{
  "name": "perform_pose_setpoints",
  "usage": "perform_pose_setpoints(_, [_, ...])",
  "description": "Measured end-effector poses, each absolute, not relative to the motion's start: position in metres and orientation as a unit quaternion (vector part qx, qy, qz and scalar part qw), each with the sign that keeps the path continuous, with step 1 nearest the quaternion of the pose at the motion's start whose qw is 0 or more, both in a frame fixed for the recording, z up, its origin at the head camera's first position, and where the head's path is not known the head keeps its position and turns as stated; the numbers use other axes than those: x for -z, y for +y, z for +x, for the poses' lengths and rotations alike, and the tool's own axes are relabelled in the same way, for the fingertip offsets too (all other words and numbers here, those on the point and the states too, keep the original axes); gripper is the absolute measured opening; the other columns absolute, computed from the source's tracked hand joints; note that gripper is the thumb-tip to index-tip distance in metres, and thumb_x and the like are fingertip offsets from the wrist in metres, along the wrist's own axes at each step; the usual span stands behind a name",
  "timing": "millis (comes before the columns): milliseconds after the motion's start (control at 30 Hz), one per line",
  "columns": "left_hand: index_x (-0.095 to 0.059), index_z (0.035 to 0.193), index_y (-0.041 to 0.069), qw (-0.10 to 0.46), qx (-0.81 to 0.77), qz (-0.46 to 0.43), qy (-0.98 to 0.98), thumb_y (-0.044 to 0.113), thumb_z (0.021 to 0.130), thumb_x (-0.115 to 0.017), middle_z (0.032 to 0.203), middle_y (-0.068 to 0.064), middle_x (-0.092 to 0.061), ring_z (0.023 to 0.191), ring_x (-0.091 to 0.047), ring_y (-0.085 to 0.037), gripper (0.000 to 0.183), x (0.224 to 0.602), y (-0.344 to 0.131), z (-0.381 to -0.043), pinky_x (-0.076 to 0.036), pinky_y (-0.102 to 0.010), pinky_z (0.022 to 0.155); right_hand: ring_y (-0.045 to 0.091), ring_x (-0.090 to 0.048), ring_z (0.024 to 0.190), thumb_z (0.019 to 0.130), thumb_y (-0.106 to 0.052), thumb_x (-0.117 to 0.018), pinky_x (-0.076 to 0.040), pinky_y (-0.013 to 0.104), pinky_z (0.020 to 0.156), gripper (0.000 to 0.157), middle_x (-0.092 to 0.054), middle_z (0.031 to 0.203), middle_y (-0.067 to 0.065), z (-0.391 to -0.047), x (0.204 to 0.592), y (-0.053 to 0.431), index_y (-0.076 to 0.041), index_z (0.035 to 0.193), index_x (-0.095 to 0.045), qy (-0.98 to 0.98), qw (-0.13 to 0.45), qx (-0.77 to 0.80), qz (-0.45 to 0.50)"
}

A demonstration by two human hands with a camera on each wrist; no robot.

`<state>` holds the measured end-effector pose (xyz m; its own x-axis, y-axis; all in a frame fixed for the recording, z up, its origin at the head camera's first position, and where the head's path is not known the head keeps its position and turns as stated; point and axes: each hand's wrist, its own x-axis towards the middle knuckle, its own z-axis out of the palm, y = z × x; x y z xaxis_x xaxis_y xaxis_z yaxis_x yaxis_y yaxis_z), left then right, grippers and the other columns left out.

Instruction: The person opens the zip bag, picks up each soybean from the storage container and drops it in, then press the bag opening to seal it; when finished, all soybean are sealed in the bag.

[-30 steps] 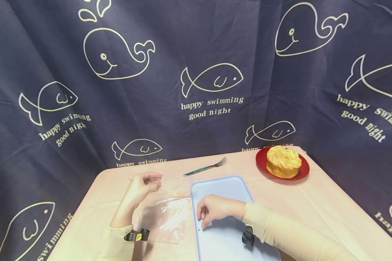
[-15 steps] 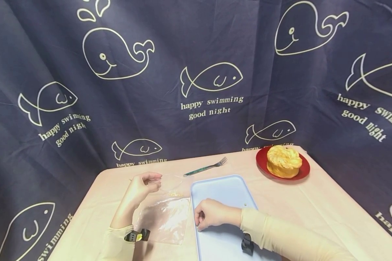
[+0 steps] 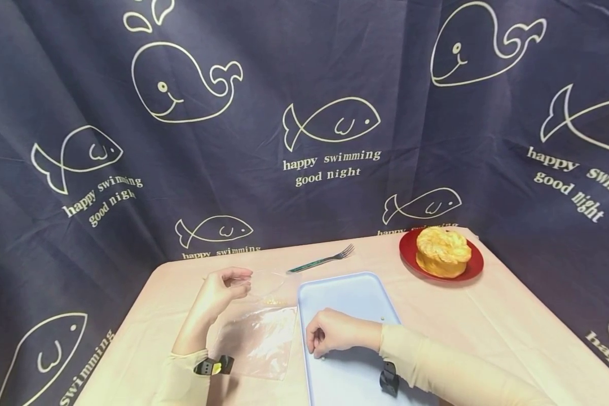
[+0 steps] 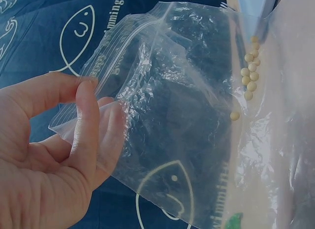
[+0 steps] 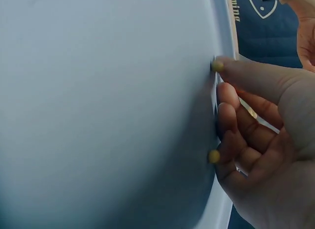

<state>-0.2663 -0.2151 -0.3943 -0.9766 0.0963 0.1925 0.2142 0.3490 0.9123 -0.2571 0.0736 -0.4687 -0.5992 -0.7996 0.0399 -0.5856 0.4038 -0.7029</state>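
My left hand (image 4: 54, 155) pinches the zip edge of a clear zip-lock bag (image 3: 264, 344) between thumb and index finger, other fingers behind the film. Several pale yellow soybeans (image 4: 251, 76) lie along its lower side. My right hand (image 3: 339, 331) is down at the left side of a light blue tray (image 3: 347, 287), fingers curled. In the right wrist view a soybean (image 5: 216, 66) touches my thumb tip, and a second soybean (image 5: 213, 156) lies against the lower fingers. Whether either is gripped cannot be seen. Another soybean (image 3: 383, 318) rests near the tray's right rim.
Behind the tray lies a fork (image 3: 322, 261) with a green handle. A red plate (image 3: 474, 269) bearing a round, braided-top bread (image 3: 442, 254) stands at the back right. A pale cloth (image 3: 507, 316) covers the table, and a dark blue curtain (image 3: 330, 208) with fish drawings hangs behind.
My right hand has curled in and moved slightly along the tray's left side. A soybean now shows at my thumb, and one appeared near the right rim. My left hand keeps still.
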Motion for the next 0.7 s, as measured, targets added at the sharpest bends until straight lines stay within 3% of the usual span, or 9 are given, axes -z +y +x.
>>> perform_pose_setpoints(333, [-0.069, 0.116, -0.01, 0.055, 0.55, -0.093, -0.828, -0.004, 0.083, -0.071, 0.108, -0.02, -0.073, 0.09, -0.073, -0.023, 0.034, 0.395, -0.217, -0.268, -0.059, -0.023, 0.076, -0.006, -0.052, 0.061, 0.08, 0.001, -0.082, -0.049, 0.014, 0.06, 0.013, -0.064, 0.069, -0.014, -0.259, 0.468, 0.078, -0.01, 0.079, -0.076, 0.818, 0.149, 0.332, -0.446])
perform_pose_setpoints(700, [-0.069, 0.116, -0.009, 0.057, 0.551, -0.093, -0.827, -0.004, 0.082, -0.07, 0.11, -0.024, -0.071, 0.092, -0.073, -0.027, 0.034, 0.393, -0.217, -0.268, -0.059, -0.025, 0.076, -0.008, -0.054, 0.071, 0.077, -0.008, -0.087, -0.054, 0.014, 0.066, 0.022, -0.069, 0.082, -0.009, -0.252, 0.466, 0.087, -0.009, 0.097, -0.078, 0.757, 0.221, 0.295, -0.539])
